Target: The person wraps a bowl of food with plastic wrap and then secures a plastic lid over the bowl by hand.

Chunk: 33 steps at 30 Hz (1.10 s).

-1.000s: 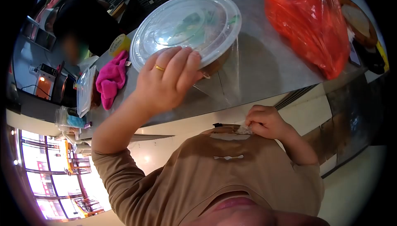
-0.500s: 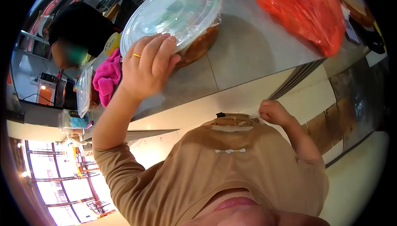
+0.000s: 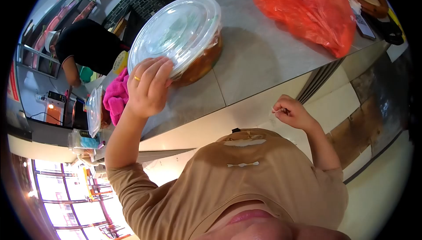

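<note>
My left hand (image 3: 149,86), with a ring on one finger, has its fingers closed over the near rim of a clear plastic lid (image 3: 176,29). The lid lies on a round bowl (image 3: 202,64) of reddish-brown food on the grey counter, with clear film showing at the bowl's side. My right hand (image 3: 292,111) is curled in front of my body, beyond the counter's edge. Something small and pale shows at its fingertips, too small to name. Close to my left wrist lies a bright pink cloth (image 3: 116,97).
A red plastic bag (image 3: 307,16) sits on the counter (image 3: 246,73) to the right, near a phone (image 3: 365,27). At left stands another clear-lidded container (image 3: 94,110). A person in a black top (image 3: 90,44) bends over beyond the counter's left part.
My view has shifted, so the bowl and bag appear further left. My left hand stays at the lid's rim. My right hand has lifted slightly and turned, showing its curled fingers.
</note>
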Available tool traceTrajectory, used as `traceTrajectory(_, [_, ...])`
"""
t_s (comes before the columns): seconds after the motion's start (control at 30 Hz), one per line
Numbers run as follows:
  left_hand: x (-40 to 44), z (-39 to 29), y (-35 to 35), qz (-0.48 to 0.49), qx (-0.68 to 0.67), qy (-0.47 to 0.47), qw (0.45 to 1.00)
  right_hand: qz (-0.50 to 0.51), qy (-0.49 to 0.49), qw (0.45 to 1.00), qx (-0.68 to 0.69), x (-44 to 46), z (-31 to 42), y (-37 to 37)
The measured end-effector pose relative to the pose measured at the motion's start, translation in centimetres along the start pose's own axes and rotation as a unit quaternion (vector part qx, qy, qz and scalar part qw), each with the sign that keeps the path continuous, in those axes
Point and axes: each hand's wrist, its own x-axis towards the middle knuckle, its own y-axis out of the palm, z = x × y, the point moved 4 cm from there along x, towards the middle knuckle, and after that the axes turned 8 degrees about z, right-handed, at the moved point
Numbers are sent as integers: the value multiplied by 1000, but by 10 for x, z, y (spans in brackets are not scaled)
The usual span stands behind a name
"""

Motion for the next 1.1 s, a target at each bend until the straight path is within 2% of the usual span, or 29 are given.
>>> traceTrajectory(0.17, [-43,17,-12,3,-42,-36,998,98,-113,989,0,3,54,-14])
traceTrajectory(0.33, [-88,40,-25,14,-46,-124,991,154,-159,974,56,5,91,-20])
traceTrajectory(0.43, [-88,54,-41,51,-129,-178,974,160,-139,977,-27,17,127,-21])
traceTrajectory(0.47, [-87,62,-43,39,-187,-205,960,162,-149,974,-46,23,137,-19])
traceTrajectory(0.57, [-81,82,-45,108,-155,-364,912,168,-153,969,-95,48,162,-14])
traceTrajectory(0.6, [-75,86,-41,99,-217,-427,872,171,-137,970,-102,56,169,-12])
traceTrajectory(0.67, [-34,70,-40,118,-173,-329,921,172,-98,976,-91,78,175,-10])
traceTrajectory(0.73, [-5,55,-31,135,-181,-251,941,167,-56,983,-56,102,171,-6])
traceTrajectory(0.77, [5,46,-24,159,-211,-217,940,158,-42,986,-42,108,168,-6])
traceTrajectory(0.8, [14,41,-16,182,-182,-155,954,155,-35,987,-30,117,166,-8])
traceTrajectory(0.83, [17,37,-10,230,-205,-144,941,157,-33,987,-19,127,167,-10])
traceTrajectory(0.87, [15,40,-5,225,-253,-93,936,153,-49,985,-55,133,169,-13])
traceTrajectory(0.93, [7,41,1,247,-269,-124,923,119,-58,985,-108,139,176,-20])
traceTrajectory(1.03, [9,33,-7,242,-203,-113,942,92,-47,981,-163,145,181,-29])
traceTrajectory(1.1, [8,34,-5,233,-193,-118,946,83,-94,975,-185,150,180,-32])
